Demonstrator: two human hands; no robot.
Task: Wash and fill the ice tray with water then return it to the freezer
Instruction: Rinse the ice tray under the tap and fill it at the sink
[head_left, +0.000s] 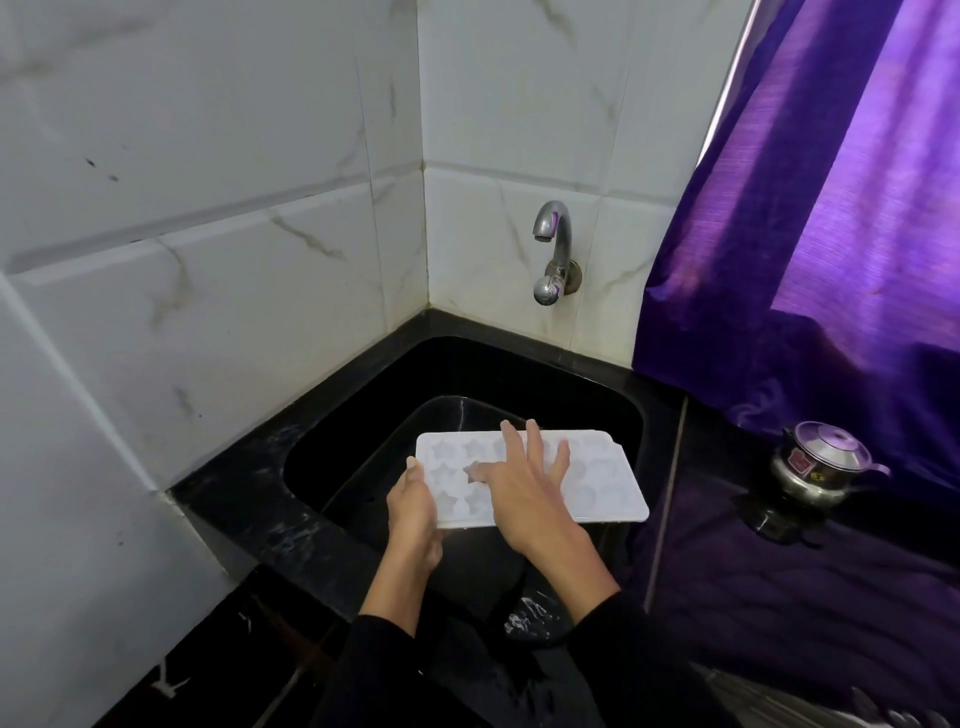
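Note:
A white ice tray (608, 483) with star and round moulds is held level over the black sink (363, 410). My left hand (413, 512) grips the tray's left edge, thumb on top and fingers underneath. Across the middle of the tray lies my right hand (524, 486), its fingers straight and spread, its thumb pressing into a star mould. A chrome tap (551, 249) juts from the tiled wall behind the sink, and no water runs from it.
White marble-look tiles (208, 234) close off the left and back. A purple curtain (831, 234) hangs at the right over the black counter (779, 597), where a small steel pot (818, 465) with a lid stands.

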